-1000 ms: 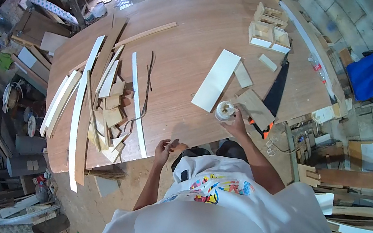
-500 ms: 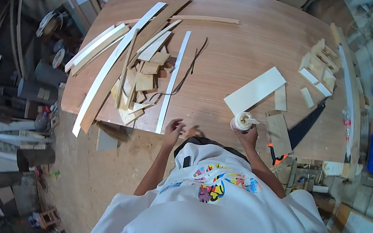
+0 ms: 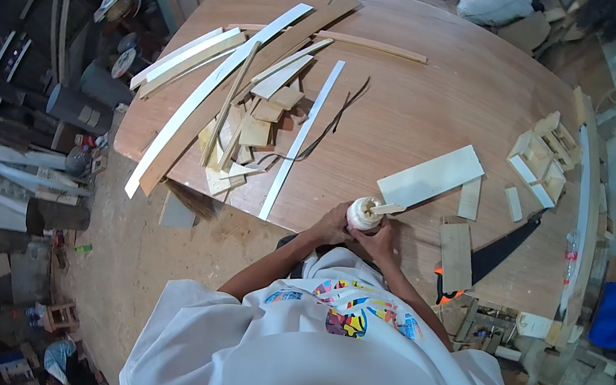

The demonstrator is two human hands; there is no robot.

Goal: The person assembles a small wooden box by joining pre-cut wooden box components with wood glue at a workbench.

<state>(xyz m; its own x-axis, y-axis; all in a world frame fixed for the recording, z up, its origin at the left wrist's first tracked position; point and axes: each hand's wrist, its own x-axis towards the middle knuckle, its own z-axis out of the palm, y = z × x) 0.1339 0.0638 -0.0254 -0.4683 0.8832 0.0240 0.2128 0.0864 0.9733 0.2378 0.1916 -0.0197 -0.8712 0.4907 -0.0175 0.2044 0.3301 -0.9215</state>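
Note:
At the front edge of the wooden table (image 3: 423, 97), a white jar (image 3: 362, 214) is held between both hands. My left hand (image 3: 332, 225) is wrapped round its left side, and my right hand (image 3: 377, 242) grips it from the right. A flat pale stick (image 3: 387, 209) pokes out of the jar's open top. Just beyond the jar lies a white rectangular board (image 3: 433, 172), with a small narrow piece (image 3: 470, 198) by its right end. Right of my hands a short plank (image 3: 456, 256) rests over part of a handsaw (image 3: 504, 248).
Long strips (image 3: 219, 86) and small wood blocks (image 3: 255, 132) are piled on the table's left. A white strip (image 3: 303, 138) and a dark strap (image 3: 334, 123) lie beside them. A small wooden box assembly (image 3: 540, 158) stands at the right, near a long rail (image 3: 583, 200).
My left hand has come from the table's edge onto the jar, closing round it. The jar and my right hand have moved left and nearer my body. The view has shifted.

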